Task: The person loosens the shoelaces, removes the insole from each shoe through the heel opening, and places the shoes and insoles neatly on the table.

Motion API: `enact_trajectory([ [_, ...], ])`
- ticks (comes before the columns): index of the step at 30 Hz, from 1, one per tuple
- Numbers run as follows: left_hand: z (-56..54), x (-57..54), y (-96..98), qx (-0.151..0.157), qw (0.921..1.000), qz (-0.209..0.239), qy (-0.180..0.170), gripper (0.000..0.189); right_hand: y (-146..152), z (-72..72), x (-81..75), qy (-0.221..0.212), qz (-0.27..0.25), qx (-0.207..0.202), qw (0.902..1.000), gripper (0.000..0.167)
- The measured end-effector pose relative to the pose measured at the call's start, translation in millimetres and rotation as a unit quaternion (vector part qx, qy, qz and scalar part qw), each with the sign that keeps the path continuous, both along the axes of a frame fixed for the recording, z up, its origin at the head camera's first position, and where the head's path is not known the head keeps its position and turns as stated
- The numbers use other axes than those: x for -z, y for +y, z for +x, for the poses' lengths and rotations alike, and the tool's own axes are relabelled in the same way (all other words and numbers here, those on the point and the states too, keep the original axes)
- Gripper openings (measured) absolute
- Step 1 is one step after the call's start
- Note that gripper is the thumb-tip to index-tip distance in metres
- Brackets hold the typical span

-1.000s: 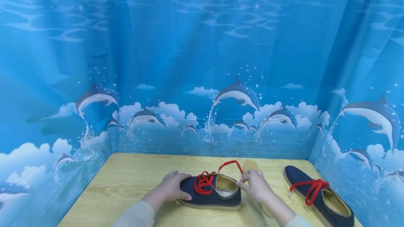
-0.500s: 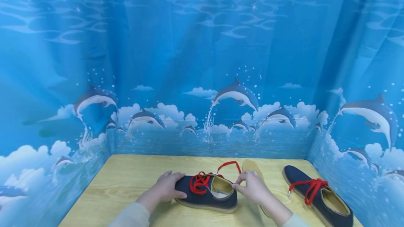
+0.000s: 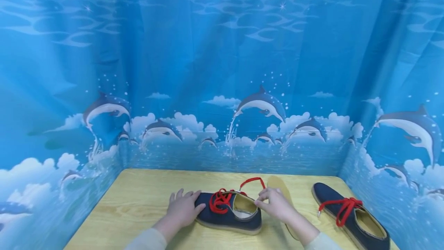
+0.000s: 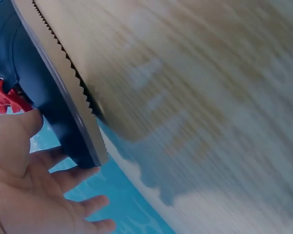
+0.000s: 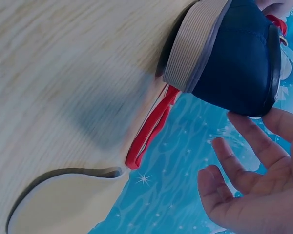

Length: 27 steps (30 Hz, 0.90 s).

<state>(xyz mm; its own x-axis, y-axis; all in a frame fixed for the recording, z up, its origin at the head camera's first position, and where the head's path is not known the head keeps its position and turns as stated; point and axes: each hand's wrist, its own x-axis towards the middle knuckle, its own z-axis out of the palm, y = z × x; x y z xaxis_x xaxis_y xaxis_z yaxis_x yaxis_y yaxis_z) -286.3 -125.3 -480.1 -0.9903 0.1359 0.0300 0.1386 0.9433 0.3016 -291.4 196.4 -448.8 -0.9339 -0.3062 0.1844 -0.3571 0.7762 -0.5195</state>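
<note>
A navy canvas shoe (image 3: 230, 219) with red laces (image 3: 220, 201) sits on the wooden table, toe to the left. My left hand (image 3: 182, 207) holds the toe, thumb on the near side and some fingers against its tip. In the left wrist view, the outer fingers of that hand (image 4: 44, 195) spread away from the shoe (image 4: 41, 92). At the other end, my right hand (image 3: 275, 203) pinches the heel rim. The right wrist view shows that hand (image 5: 268, 170) with fingertips at the heel (image 5: 239, 63) and its lower fingers off the shoe.
A tan insole (image 3: 277, 183) lies partly beneath my right forearm. Farther right rests a matching navy shoe (image 3: 333, 196), its red lace (image 3: 345, 209) tied in a bow. One loose lace end (image 3: 253, 180) loops behind the held shoe. A blue dolphin-print curtain (image 3: 222, 68) surrounds the wooden table (image 3: 138, 188).
The held shoe has shifted slightly left, and my right hand has moved left with it. My left hand's fingers have spread apart at the toe. The other shoe and the insole stay put.
</note>
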Motion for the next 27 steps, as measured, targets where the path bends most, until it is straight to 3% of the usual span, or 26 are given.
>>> enact_trajectory([
  [11, -12.2, 4.1, -10.0, 0.011, 0.9993, 0.027, 0.024, 0.049, -20.0, 14.3, 7.2, 0.026, -0.022, -0.002, 0.9994, 0.012],
  [20, -25.1, 9.3, -20.9, 0.036, 0.9971, 0.065, 0.015, 0.046, -35.0, 25.1, 7.5, 0.056, -0.011, -0.014, 0.9983, 0.013],
  [27, -33.9, 13.2, -22.1, 0.023, 0.9968, 0.075, 0.017, 0.047, -39.8, 27.0, 11.4, 0.078, -0.011, -0.014, 0.9968, 0.016],
])
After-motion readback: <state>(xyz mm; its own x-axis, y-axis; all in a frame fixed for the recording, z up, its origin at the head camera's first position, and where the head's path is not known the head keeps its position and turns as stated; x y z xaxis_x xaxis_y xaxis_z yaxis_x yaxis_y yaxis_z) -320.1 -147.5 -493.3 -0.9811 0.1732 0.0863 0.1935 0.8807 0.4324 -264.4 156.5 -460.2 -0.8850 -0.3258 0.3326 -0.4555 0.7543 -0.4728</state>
